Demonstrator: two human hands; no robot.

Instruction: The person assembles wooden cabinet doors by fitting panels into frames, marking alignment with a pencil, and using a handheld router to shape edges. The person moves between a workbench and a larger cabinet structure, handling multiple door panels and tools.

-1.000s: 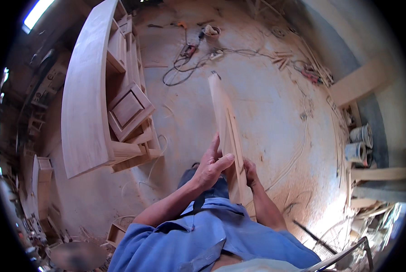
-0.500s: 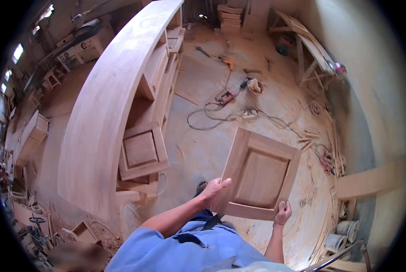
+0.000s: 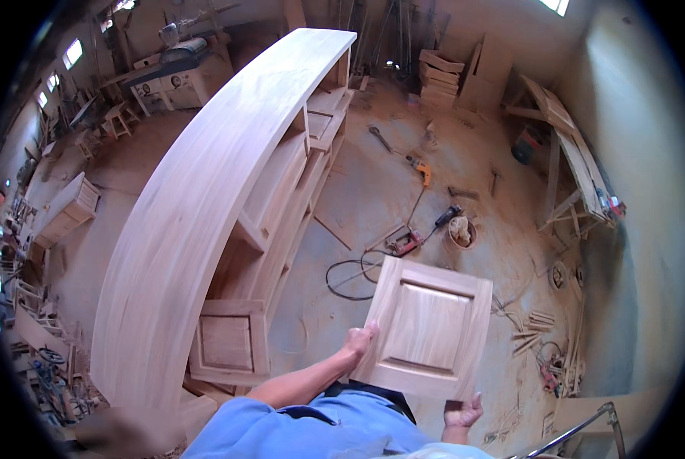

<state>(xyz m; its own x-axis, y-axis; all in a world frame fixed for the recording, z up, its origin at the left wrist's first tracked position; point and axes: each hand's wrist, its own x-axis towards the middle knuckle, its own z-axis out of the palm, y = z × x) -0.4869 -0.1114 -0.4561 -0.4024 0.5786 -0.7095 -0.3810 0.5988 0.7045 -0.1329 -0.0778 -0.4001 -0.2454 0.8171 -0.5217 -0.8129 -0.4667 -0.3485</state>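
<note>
A square wooden cabinet door point(image 3: 428, 325) with a raised centre panel is held up tilted in front of me. My left hand point(image 3: 360, 341) is closed around its left edge, thumb on the front face. At the lower right corner is my right hand point(image 3: 463, 413), fingers curled against the bottom edge; part of that grip is hidden behind the wood. To the left, a long wooden cabinet point(image 3: 197, 183) with a smooth, pale top has open compartments along its right side. A similar, smaller panelled door point(image 3: 229, 342) sits at the cabinet's near end.
Power tools lie on the dusty floor: an orange drill point(image 3: 420, 170), a red tool point(image 3: 405, 243) and a black-nosed grinder point(image 3: 447, 216), with looping cords point(image 3: 350, 281). A bucket point(image 3: 462, 232) stands beside them. Wood strips point(image 3: 534, 329) and a sloping wooden bench point(image 3: 568, 145) are at the right.
The held door has dropped lower in view and tipped to show its face more squarely. My right hand has shifted down at its corner, and my view has tilted upward.
</note>
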